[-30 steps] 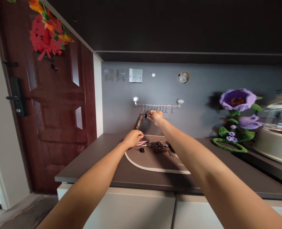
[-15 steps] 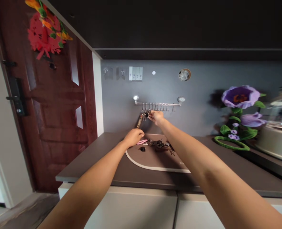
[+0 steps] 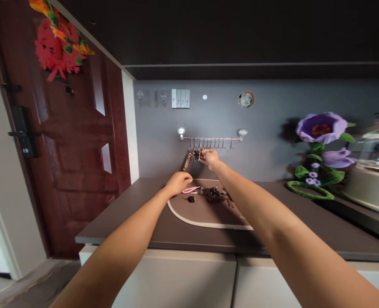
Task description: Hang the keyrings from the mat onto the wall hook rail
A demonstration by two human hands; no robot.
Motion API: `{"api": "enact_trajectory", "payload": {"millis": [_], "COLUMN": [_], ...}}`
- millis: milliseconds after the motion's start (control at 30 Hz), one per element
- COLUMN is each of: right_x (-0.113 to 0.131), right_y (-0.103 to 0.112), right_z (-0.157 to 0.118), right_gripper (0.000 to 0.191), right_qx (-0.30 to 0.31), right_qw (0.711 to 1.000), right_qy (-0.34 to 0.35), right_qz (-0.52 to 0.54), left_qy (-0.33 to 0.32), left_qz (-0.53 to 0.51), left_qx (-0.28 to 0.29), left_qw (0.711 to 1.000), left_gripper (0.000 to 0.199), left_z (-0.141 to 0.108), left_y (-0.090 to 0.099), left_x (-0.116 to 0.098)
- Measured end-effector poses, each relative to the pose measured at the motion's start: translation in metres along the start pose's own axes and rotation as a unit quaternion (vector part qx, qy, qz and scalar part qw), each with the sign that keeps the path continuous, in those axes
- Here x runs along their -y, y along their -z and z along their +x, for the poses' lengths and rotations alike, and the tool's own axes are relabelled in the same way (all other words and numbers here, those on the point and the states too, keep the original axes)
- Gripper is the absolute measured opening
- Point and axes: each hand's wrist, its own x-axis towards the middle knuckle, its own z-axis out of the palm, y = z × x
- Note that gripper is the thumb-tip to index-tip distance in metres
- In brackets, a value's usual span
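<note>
My right hand is raised to the hook rail on the wall. Its fingers are closed on a bunch of keys just under the hooks; whether their ring sits on a hook is too small to tell. Left of it hangs another set of keys with a brown lettered strap. Lower down, my left hand is curled closed over the back left of the brown mat, with nothing visible in its fingers. Beside it lie a pink strap, a black car key and a dark heap of keys.
Purple felt flowers stand on the counter at the right, beside a clear-topped appliance. A dark cabinet overhangs the wall. At the left is a red-brown door. White switches sit above the rail.
The keys at my right hand now show more clearly below the hooks. Both hands stay almost in place, and the whole view has shifted slightly.
</note>
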Motion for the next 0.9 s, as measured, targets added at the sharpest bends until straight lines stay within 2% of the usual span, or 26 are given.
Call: {"api": "enact_trajectory", "payload": {"millis": [167,367,533,700,833,900], "right_x": [-0.005,-0.017,-0.036,-0.052,-0.056,-0.055], "right_y": [0.005,0.016,0.029,0.044,0.059,0.064], "right_z": [-0.008,-0.028,-0.048,-0.069,-0.080,-0.083], "right_gripper": [0.011,0.009,0.011,0.013,0.014,0.016], "right_qx": [-0.002,0.002,0.052,0.089,0.096,0.102], "right_qw": [1.000,0.998,0.988,0.959,0.916,0.899], "right_qy": [0.010,0.013,0.052,0.129,0.194,0.203], "right_qz": [-0.029,-0.064,-0.138,-0.237,-0.338,-0.374], "left_qy": [0.042,0.048,0.053,0.061,0.071,0.076], "left_qz": [-0.087,-0.160,-0.227,-0.257,-0.254,-0.244], "left_qx": [0.006,0.042,0.112,0.180,0.218,0.241], "left_qw": [0.995,0.985,0.966,0.947,0.940,0.936], "left_gripper": [0.020,0.022,0.027,0.030,0.031,0.032], "left_z": [0.000,0.000,-0.002,-0.006,-0.007,-0.007], "left_y": [-0.001,0.000,0.002,0.007,0.013,0.015], "left_x": [0.002,0.006,0.008,0.007,0.007,0.008]}}
